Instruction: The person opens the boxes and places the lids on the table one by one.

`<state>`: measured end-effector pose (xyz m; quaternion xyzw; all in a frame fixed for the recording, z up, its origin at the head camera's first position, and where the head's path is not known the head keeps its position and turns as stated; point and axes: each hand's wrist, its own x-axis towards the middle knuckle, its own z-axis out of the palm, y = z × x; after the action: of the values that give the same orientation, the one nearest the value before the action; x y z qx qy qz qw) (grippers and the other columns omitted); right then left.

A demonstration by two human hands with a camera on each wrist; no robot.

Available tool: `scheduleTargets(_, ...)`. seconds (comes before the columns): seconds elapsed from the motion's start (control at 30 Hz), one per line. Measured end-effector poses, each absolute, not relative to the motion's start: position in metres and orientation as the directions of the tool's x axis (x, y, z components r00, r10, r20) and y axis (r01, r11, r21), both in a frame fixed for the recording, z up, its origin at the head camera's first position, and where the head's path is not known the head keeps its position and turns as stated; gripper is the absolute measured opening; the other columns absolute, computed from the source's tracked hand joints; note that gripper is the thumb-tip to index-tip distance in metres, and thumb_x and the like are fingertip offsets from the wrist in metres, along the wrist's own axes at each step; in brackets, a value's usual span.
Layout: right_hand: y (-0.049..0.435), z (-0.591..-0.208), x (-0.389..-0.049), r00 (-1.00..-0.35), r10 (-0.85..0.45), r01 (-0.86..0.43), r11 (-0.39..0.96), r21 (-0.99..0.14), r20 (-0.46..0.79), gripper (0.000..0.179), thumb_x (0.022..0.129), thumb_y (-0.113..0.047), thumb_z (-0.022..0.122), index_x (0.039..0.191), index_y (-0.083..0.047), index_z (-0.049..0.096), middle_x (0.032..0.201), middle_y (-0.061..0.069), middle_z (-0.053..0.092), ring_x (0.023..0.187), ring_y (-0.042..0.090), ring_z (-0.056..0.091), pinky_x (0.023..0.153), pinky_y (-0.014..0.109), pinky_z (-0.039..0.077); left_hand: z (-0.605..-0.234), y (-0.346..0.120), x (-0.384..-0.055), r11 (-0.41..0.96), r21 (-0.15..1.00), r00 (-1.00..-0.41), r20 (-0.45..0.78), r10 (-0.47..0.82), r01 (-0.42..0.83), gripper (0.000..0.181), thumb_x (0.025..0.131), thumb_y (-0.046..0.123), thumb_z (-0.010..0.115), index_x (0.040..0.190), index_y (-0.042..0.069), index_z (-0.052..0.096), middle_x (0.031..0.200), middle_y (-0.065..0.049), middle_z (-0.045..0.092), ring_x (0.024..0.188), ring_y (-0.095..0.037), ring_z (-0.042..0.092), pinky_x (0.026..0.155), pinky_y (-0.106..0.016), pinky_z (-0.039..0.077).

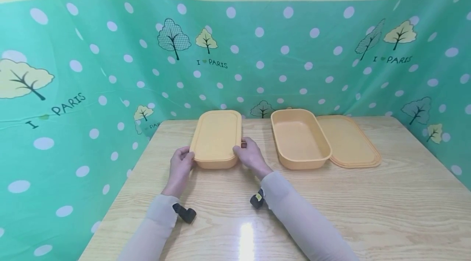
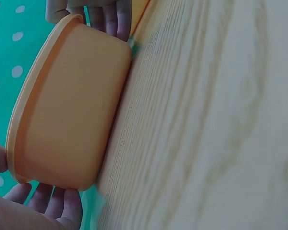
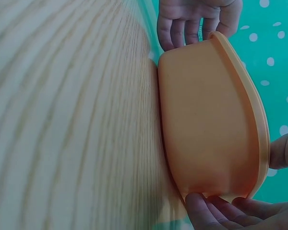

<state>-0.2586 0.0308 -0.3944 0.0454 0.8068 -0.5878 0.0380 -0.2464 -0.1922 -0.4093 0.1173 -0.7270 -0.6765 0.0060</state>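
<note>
A peach-orange plastic food container (image 1: 218, 164) with a flat lid (image 1: 217, 134) on top stands on the table at centre left. My left hand (image 1: 181, 166) grips its near left corner, thumb at the lid's rim and fingers against the side wall. At the near right corner, my right hand (image 1: 252, 155) holds it the same way. In the left wrist view, the container's front wall (image 2: 74, 103) fills the space between both hands. The right wrist view shows that wall (image 3: 209, 120) too, with the right fingers (image 3: 221, 211) at its lower edge. The container's inside is hidden.
Right of the hands stands an open peach food container (image 1: 299, 138). A matching lid (image 1: 347, 142) lies flat beside it, partly behind it. All rest on a light wood table (image 1: 220, 212), bounded at the back and left by a green dotted curtain (image 1: 257, 56).
</note>
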Motion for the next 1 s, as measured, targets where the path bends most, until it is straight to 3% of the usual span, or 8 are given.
scheduleTargets(0.4, 0.037, -0.396, -0.259, -0.996, 0.038, 0.094, 0.293, -0.952, -0.086, 0.048, 0.087, -0.017, 0.055, 0.131, 0.002, 0.048, 0.113, 0.014, 0.059, 0.101, 0.023, 0.059, 0.084, 0.033, 0.052, -0.409, -0.185, -0.246, 0.063, 0.984, -0.974, -0.154, -0.166, -0.166, 0.041, 0.097, 0.015, 0.044, 0.135, 0.003, 0.037, 0.126, -0.016, 0.044, 0.115, -0.026, 0.051, 0.101, -0.037, 0.042)
scheduleTargets(1.0, 0.049, -0.395, -0.257, -0.994, 0.052, 0.109, 0.302, -0.947, -0.098, 0.048, 0.087, -0.017, 0.055, 0.132, 0.000, 0.048, 0.113, 0.013, 0.058, 0.101, 0.024, 0.058, 0.086, 0.034, 0.051, -0.412, -0.177, -0.248, 0.066, 0.984, -0.976, -0.156, -0.152, -0.168, 0.040, 0.097, 0.016, 0.046, 0.135, 0.005, 0.039, 0.125, -0.014, 0.045, 0.113, -0.026, 0.051, 0.100, -0.037, 0.042)
